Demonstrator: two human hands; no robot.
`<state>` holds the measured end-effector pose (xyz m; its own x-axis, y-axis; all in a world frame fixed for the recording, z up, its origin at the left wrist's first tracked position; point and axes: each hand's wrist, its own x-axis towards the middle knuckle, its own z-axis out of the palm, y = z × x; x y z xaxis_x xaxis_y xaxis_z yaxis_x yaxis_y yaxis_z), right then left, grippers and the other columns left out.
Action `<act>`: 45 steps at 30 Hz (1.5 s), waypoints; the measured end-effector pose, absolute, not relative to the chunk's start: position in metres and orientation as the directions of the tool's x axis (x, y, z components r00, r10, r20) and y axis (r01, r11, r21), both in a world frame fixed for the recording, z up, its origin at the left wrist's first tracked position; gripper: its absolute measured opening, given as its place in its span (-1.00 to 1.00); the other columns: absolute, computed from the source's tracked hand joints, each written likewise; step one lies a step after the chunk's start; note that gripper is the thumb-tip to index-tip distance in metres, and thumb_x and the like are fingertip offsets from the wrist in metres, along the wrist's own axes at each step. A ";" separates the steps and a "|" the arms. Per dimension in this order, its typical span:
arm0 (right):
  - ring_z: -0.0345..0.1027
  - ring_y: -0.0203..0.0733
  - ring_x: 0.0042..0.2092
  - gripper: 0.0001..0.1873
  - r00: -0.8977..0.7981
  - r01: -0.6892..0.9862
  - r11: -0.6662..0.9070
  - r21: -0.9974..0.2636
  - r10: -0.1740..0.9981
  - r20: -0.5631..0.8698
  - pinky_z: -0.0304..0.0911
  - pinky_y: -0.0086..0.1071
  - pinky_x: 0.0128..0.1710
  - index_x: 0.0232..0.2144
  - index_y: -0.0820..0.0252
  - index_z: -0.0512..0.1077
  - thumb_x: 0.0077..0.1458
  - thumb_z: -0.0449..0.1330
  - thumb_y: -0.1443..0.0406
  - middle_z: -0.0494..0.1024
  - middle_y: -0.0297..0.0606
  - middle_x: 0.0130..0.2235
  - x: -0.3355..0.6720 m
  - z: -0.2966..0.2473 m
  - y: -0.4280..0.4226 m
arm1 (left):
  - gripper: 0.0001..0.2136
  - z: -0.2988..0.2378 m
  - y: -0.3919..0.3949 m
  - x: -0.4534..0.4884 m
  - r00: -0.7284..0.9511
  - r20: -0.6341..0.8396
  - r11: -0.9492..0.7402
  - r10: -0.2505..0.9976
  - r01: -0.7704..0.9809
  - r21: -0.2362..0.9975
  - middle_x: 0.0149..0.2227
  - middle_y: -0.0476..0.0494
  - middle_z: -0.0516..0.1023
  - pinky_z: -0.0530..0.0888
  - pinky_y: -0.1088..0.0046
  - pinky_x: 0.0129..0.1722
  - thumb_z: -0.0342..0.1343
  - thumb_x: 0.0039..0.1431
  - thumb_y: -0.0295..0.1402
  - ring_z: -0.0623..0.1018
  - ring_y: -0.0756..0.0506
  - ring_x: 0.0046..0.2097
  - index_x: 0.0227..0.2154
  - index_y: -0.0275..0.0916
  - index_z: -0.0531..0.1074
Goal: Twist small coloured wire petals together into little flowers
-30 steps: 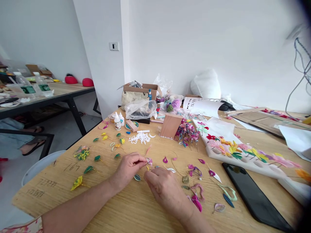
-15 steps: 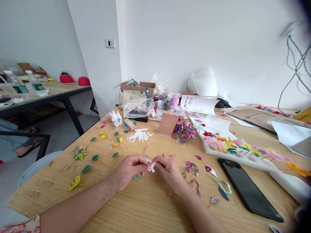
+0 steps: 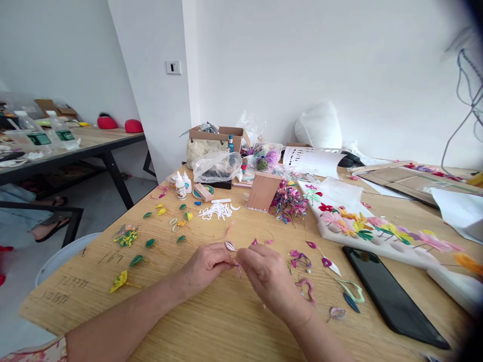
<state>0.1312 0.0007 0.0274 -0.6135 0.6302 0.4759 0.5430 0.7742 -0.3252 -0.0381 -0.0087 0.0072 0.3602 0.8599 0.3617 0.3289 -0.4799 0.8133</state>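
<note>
In the middle of the wooden table, my left hand (image 3: 207,264) pinches a small pink flower (image 3: 239,270), mostly covered by my fingers. Against it from the other side is my right hand (image 3: 268,276), its fingers curled together at the flower; the exact point of its grip is hidden. Just beyond my fingertips lies a pale oval piece with dark lines (image 3: 230,246). Purple looped petals (image 3: 300,260) and a pink curved strip (image 3: 307,290) are right of my right hand. Green leaves (image 3: 138,260) and a yellow flower (image 3: 119,281) lie left of my left hand.
A black phone (image 3: 392,296) lies at the right beside a white foam block (image 3: 377,246) stuck with colourful flowers. Farther back are glue bottles (image 3: 180,187), white cut strips (image 3: 216,211), a wooden block (image 3: 263,192) and a heap of purple flowers (image 3: 290,200).
My right hand has turned and moved over the flower, so its back faces me more and the flower is largely covered. The view has shifted slightly.
</note>
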 end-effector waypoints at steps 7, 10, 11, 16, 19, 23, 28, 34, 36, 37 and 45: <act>0.16 -0.35 -0.53 -0.75 -0.495 0.417 0.566 -0.711 0.798 0.345 0.04 -0.53 -0.52 -0.55 0.22 0.30 0.12 -0.04 0.31 0.29 -0.40 -0.60 0.136 0.007 0.022 | -0.95 0.006 -0.015 -0.032 0.285 -0.006 0.054 0.959 -0.162 0.985 -0.52 -0.06 0.48 0.28 0.55 -0.48 0.21 -0.12 -0.41 0.40 0.03 -0.47 -0.57 -0.29 0.49; 0.14 -0.36 -0.53 -0.73 -0.514 0.430 0.529 -0.731 0.809 0.284 0.02 -0.54 -0.54 -0.56 0.22 0.30 0.12 -0.05 0.30 0.26 -0.41 -0.61 0.133 0.001 0.023 | -0.92 0.010 -0.014 -0.034 0.194 -0.072 0.138 0.978 -0.351 0.926 -0.55 -0.02 0.43 0.24 0.60 -0.52 0.23 -0.16 -0.41 0.34 0.08 -0.52 -0.58 -0.31 0.46; 0.14 -0.36 -0.53 -0.73 -0.524 0.450 0.537 -0.714 0.806 0.276 0.01 -0.53 -0.54 -0.56 0.22 0.31 0.13 -0.05 0.30 0.26 -0.41 -0.61 0.131 0.001 0.022 | -0.91 0.010 -0.013 -0.035 0.158 -0.081 0.137 0.984 -0.389 0.911 -0.56 0.00 0.42 0.24 0.61 -0.53 0.24 -0.17 -0.41 0.32 0.10 -0.54 -0.57 -0.31 0.46; 0.16 -0.35 -0.52 -0.74 -0.626 0.547 0.677 -0.492 0.721 0.297 -0.04 -0.50 -0.53 -0.57 0.21 0.29 0.12 -0.06 0.37 0.31 -0.37 -0.59 0.123 0.005 0.008 | -0.92 0.010 -0.006 -0.039 -0.035 -0.011 0.001 0.999 -0.251 0.968 -0.57 0.02 0.41 0.26 0.60 -0.49 0.18 -0.13 -0.42 0.32 0.08 -0.52 -0.51 -0.30 0.46; 0.15 -0.34 -0.52 -0.74 -0.695 0.559 0.768 -0.313 0.640 0.328 -0.09 -0.47 -0.54 -0.57 0.20 0.27 0.11 -0.07 0.42 0.33 -0.35 -0.58 0.117 0.012 -0.004 | -0.94 0.008 -0.003 -0.041 -0.038 0.162 -0.158 0.986 0.097 0.983 -0.56 -0.01 0.43 0.29 0.54 -0.45 0.11 -0.06 -0.43 0.36 0.02 -0.47 -0.52 -0.28 0.48; 0.16 -0.30 -0.49 -0.77 -0.727 0.518 0.830 -0.205 0.554 0.406 -0.07 -0.45 -0.51 -0.52 0.21 0.29 0.10 -0.08 0.44 0.35 -0.32 -0.56 0.119 0.022 -0.009 | -0.87 0.005 -0.003 -0.041 0.191 0.384 -0.429 0.903 0.385 0.817 -0.48 -0.07 0.49 0.33 0.49 -0.37 0.05 0.02 -0.45 0.43 -0.04 -0.40 -0.47 -0.21 0.51; 0.15 -0.32 -0.52 -0.74 -0.573 0.539 0.722 -0.434 0.692 0.439 -0.02 -0.48 -0.52 -0.56 0.21 0.29 0.13 -0.08 0.37 0.30 -0.36 -0.60 0.135 0.027 0.007 | -0.89 0.001 -0.007 -0.039 0.425 0.317 -0.458 0.848 0.288 0.841 -0.49 -0.09 0.50 0.33 0.48 -0.35 0.08 0.02 -0.45 0.44 -0.04 -0.38 -0.49 -0.23 0.51; 0.11 -0.36 -0.53 -0.74 -0.450 0.372 0.437 -0.819 0.856 0.252 0.04 -0.52 -0.54 -0.59 0.21 0.26 0.09 -0.03 0.28 0.23 -0.41 -0.61 0.135 0.008 0.022 | -0.92 0.005 -0.011 -0.034 0.238 0.050 -0.004 0.970 -0.190 0.982 -0.52 -0.04 0.47 0.28 0.57 -0.51 0.20 -0.11 -0.38 0.39 0.04 -0.48 -0.56 -0.28 0.46; 0.07 -0.37 -0.54 -0.74 -0.448 0.331 0.381 -0.863 0.869 0.212 0.02 -0.53 -0.56 -0.59 0.21 0.26 0.08 -0.02 0.25 0.18 -0.43 -0.61 0.131 0.003 0.021 | -0.90 0.009 -0.010 -0.035 0.137 0.010 0.035 0.991 -0.324 0.945 -0.54 0.00 0.44 0.27 0.60 -0.52 0.23 -0.15 -0.38 0.34 0.08 -0.52 -0.57 -0.29 0.45; 0.05 -0.37 -0.54 -0.75 -0.452 0.316 0.370 -0.873 0.868 0.204 0.00 -0.52 -0.56 -0.58 0.21 0.26 0.08 -0.02 0.24 0.16 -0.43 -0.61 0.129 0.002 0.020 | -0.89 0.011 -0.010 -0.035 0.101 -0.007 0.045 0.995 -0.376 0.926 -0.56 0.02 0.42 0.27 0.61 -0.52 0.25 -0.17 -0.38 0.33 0.09 -0.53 -0.57 -0.29 0.45; -0.04 -0.37 -0.53 -0.75 -0.532 0.263 0.356 -0.897 0.829 0.174 -0.08 -0.51 -0.54 -0.61 0.21 0.21 0.06 -0.02 0.26 0.08 -0.45 -0.60 0.120 0.009 0.007 | -0.91 0.009 -0.007 -0.039 0.046 -0.040 0.057 0.998 -0.498 0.865 -0.58 0.02 0.40 0.31 0.62 -0.46 0.24 -0.15 -0.40 0.34 0.10 -0.50 -0.53 -0.30 0.49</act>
<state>0.1201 0.0072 0.0094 -0.5318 0.8289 0.1736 0.2626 0.3563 -0.8967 -0.0390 -0.0069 0.0086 0.0463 0.9981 -0.0395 -0.4985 0.0574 0.8650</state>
